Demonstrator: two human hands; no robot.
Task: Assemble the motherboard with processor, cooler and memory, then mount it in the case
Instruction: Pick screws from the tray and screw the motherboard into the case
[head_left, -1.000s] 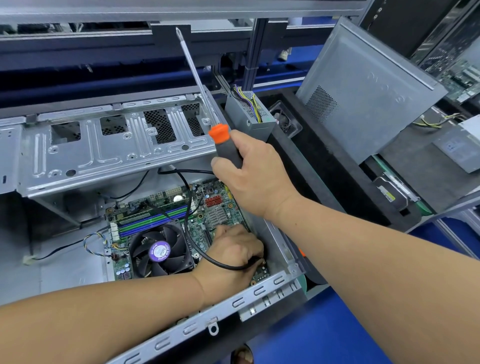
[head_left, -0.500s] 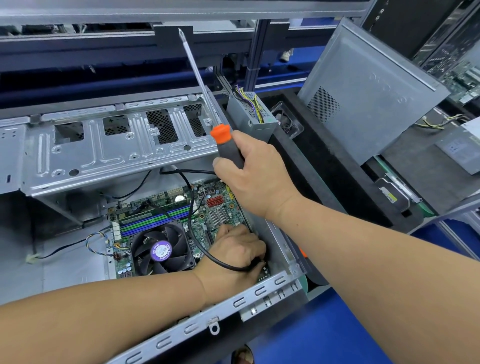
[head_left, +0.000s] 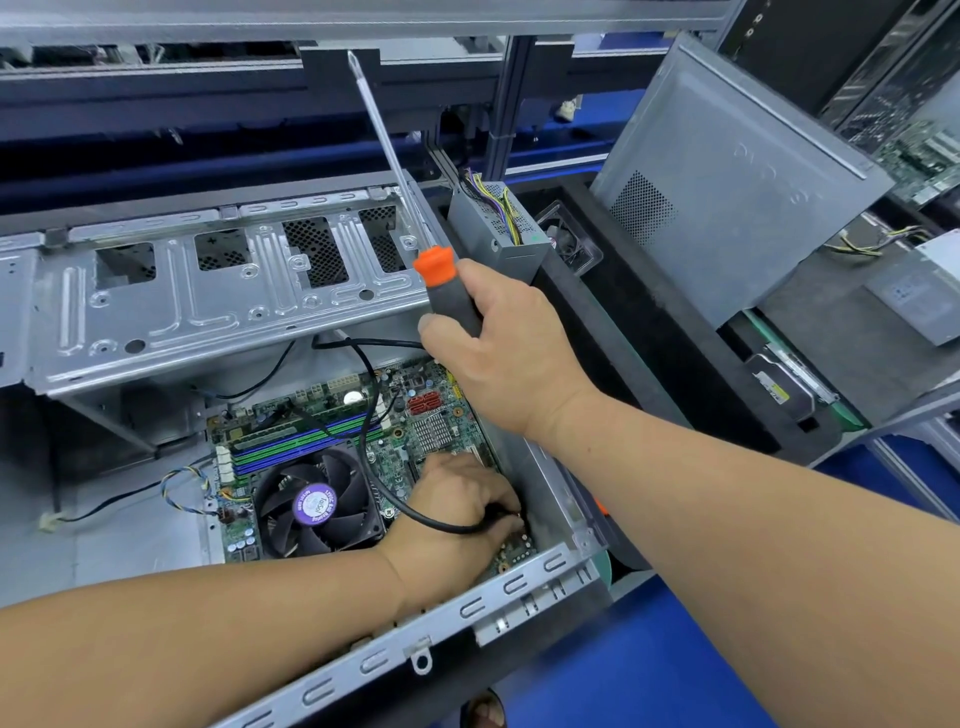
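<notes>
Right hand (head_left: 511, 353) gripping grey-and-orange screwdriver (head_left: 441, 280), shaft up | left hand (head_left: 462, 512) curled, fingertips on green motherboard (head_left: 441, 415), hold unclear | purple fan label (head_left: 314, 505) unreadable

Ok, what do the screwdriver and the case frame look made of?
Screwdriver: shiny, bare metal shaft, probably steel; matte grey handle with an orange collar, likely rubber or plastic, gripped by the right hand. Case frame: dull silver stamped sheet metal with pressed ribs and punched holes.
</notes>
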